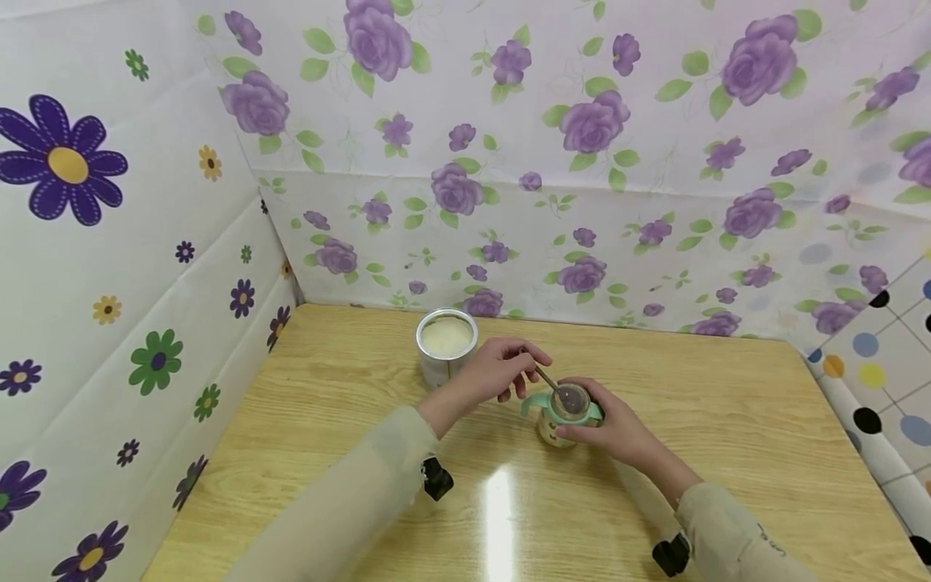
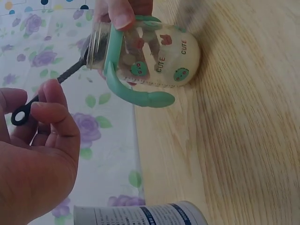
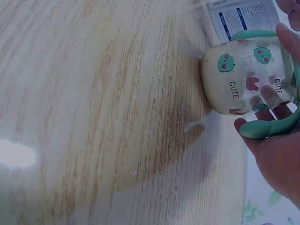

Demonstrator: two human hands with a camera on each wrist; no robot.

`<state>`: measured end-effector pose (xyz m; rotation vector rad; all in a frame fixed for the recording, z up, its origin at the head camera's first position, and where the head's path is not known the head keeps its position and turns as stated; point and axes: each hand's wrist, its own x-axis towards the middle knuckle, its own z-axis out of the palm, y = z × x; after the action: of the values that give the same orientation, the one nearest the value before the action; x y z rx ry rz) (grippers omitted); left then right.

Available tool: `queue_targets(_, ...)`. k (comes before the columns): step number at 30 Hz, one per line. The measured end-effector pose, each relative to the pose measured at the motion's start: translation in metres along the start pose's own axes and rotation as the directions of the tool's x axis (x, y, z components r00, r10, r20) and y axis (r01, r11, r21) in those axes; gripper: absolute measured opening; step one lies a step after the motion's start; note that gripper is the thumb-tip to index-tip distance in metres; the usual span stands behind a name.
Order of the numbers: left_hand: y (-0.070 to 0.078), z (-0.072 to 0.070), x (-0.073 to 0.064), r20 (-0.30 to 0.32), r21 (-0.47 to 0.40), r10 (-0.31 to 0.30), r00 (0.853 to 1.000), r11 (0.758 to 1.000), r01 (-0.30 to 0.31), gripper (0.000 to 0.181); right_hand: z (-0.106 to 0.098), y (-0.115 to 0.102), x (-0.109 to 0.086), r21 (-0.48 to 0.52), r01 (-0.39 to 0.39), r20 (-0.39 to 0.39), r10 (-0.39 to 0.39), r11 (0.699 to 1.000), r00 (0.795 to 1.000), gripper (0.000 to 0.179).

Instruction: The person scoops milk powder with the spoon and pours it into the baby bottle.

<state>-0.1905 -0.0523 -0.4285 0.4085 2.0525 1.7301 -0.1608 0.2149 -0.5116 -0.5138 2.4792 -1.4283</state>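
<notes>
My left hand (image 1: pixel 502 369) pinches the long thin handle of a dark spoon (image 2: pixel 71 71) that ends in a ring. The spoon slants down to the mouth of a clear baby bottle (image 2: pixel 164 58), its bowl at the opening. Around the bottle's neck runs a mint-green collar with two curved handles (image 2: pixel 138 97). "CUTE" and small cartoon faces are printed on the bottle, and pale contents show low inside. My right hand (image 1: pixel 609 422) grips the bottle near the collar, thumb at the front, holding it upright on the table.
Behind my left forearm stands an open round can (image 1: pixel 436 370) of pale powder. The wooden table (image 1: pixel 349 388) meets a flowered cloth (image 1: pixel 465 242) at the back. A patterned cloth (image 1: pixel 174 267) hangs on the left, and a dotted one (image 1: pixel 883 364) on the right.
</notes>
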Motion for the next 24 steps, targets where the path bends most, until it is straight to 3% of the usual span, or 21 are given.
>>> queue_targets(13,0.0022,-0.0086,-0.0004,0.066,0.057,0.06,0.996,0.996,-0.064,0.025,0.0006,-0.002,-0.0007,0.011,0.006,0.0,-0.006,1.0,1.0,0.072)
queue_targets(19,0.0046,-0.0104,-0.0009,0.091,0.037,0.067,0.994,0.997,-0.07,0.025,0.0008,-0.0018,-0.0005,0.014,0.011,-0.002,-0.011,1.0,1.0,0.072)
queue_targets(24,0.0027,-0.0099,0.0015,0.076,0.06,0.079,0.994,0.995,-0.084,0.032,0.0009,-0.0003,0.0,0.002,0.024,-0.006,-0.024,1.0,1.0,0.072)
